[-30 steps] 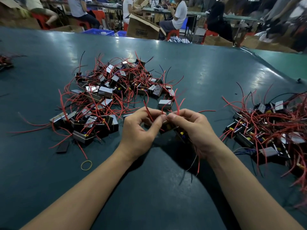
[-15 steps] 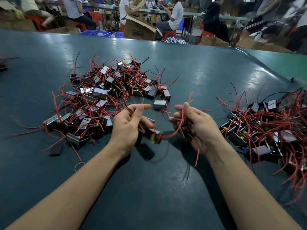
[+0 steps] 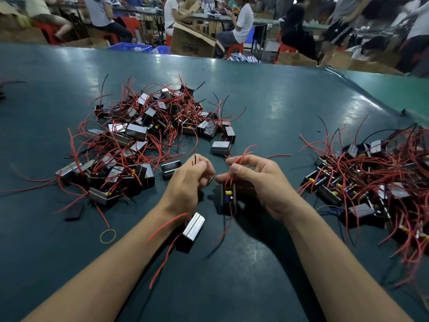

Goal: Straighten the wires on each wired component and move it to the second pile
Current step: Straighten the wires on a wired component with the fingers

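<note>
With the two components now pulled apart, the left hand (image 3: 185,182) pinches wire ends, its component (image 3: 192,231) dangling below, while the right hand (image 3: 257,182) grips the second component (image 3: 228,197) above the tabletop (image 3: 267,112), ready for straightening.

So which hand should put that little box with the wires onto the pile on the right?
Probably the right hand. It grips the component by its red wires, and the second pile lies on its side. The left hand pinches other wires.

Factory assembly hall: long green worktable (image 3: 278,108), component piles (image 3: 148,140), seated workers (image 3: 241,24).
</note>
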